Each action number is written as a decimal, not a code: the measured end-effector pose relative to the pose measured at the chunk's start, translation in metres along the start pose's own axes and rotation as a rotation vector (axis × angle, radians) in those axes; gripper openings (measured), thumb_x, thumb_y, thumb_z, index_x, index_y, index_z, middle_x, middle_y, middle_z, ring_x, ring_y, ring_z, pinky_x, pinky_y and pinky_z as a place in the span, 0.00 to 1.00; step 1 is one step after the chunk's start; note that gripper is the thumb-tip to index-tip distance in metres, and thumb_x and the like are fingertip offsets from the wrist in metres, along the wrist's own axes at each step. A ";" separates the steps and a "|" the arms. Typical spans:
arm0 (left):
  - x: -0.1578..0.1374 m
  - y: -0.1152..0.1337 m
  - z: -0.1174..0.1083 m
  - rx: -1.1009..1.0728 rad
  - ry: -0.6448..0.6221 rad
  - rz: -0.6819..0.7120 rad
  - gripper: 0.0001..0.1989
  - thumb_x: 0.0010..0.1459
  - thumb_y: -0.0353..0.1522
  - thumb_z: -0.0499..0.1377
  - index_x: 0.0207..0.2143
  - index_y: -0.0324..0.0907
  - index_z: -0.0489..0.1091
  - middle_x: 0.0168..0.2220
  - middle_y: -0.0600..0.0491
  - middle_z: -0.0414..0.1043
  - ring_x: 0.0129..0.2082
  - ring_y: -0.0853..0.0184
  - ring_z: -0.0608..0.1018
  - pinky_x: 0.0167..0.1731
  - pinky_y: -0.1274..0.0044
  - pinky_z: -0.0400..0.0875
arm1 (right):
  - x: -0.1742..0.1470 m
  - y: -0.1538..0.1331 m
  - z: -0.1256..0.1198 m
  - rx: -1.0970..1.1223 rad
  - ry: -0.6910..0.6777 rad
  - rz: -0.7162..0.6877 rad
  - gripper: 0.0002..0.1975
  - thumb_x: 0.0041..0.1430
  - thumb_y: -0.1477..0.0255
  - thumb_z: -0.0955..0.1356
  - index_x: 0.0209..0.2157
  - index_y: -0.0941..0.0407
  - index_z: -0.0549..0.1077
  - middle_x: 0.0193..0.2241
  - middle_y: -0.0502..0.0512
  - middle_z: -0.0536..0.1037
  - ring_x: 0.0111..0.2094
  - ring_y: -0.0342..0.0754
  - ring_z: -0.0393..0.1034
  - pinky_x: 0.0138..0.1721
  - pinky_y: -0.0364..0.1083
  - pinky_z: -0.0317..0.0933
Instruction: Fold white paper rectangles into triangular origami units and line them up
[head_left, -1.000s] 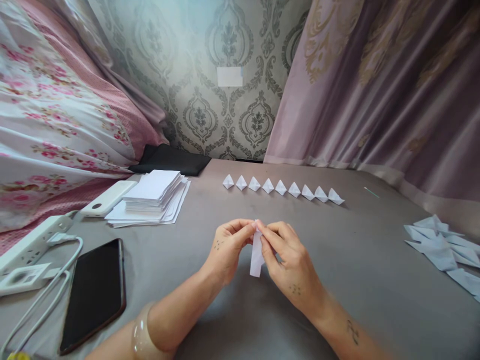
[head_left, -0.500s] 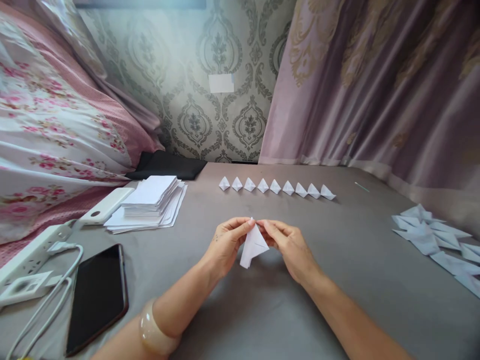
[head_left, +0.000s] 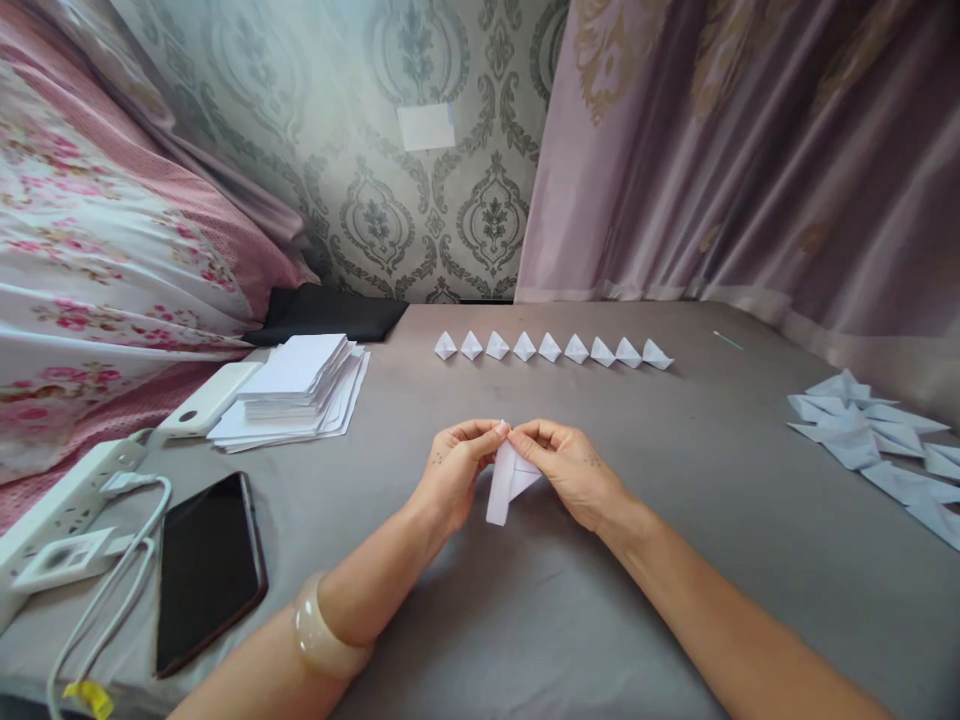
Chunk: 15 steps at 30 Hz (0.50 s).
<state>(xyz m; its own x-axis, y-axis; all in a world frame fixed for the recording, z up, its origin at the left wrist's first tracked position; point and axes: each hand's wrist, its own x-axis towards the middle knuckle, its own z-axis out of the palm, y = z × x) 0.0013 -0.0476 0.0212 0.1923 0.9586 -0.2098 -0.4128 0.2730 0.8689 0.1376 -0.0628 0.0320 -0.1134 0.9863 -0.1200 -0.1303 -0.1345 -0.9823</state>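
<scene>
A small folded piece of white paper (head_left: 501, 490) is held up between my two hands, above the grey cloth of the table. My left hand (head_left: 459, 465) pinches its top tip between thumb and fingers. On the other side my right hand (head_left: 562, 462) grips it near the same tip, thumb in front. A narrow strip of the paper hangs down, with a triangular flap showing to its right. Fingertips behind the paper are hidden. Beyond the hands stands a row of several small folded paper shapes (head_left: 523, 347).
At left lie a stack of white paper (head_left: 292, 380), a white power bank (head_left: 206, 402), a phone (head_left: 211, 570) and a power strip (head_left: 71, 515) with cables. Several larger folded papers (head_left: 862, 430) are heaped at right. A thin stick (head_left: 728, 340) lies at the back right.
The paper's face has turned: a long narrow strip now faces me instead of the broad triangle. My right thumb has moved in closer to the tip. The view has tilted down slightly.
</scene>
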 end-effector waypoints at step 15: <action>-0.008 0.020 -0.004 0.694 -0.367 0.635 0.11 0.54 0.29 0.61 0.39 0.49 0.78 0.42 0.48 0.77 0.51 0.59 0.71 0.55 0.68 0.58 | 0.009 -0.004 -0.027 0.278 0.030 0.275 0.06 0.44 0.70 0.72 0.23 0.57 0.72 0.18 0.46 0.70 0.21 0.40 0.63 0.25 0.41 0.60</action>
<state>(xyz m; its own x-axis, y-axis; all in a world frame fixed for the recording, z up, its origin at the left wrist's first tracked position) -0.0124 -0.0489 0.0383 0.4276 0.7944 0.4314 0.0526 -0.4983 0.8654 0.1635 -0.0505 0.0311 -0.1531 0.9118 -0.3812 -0.3617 -0.4106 -0.8370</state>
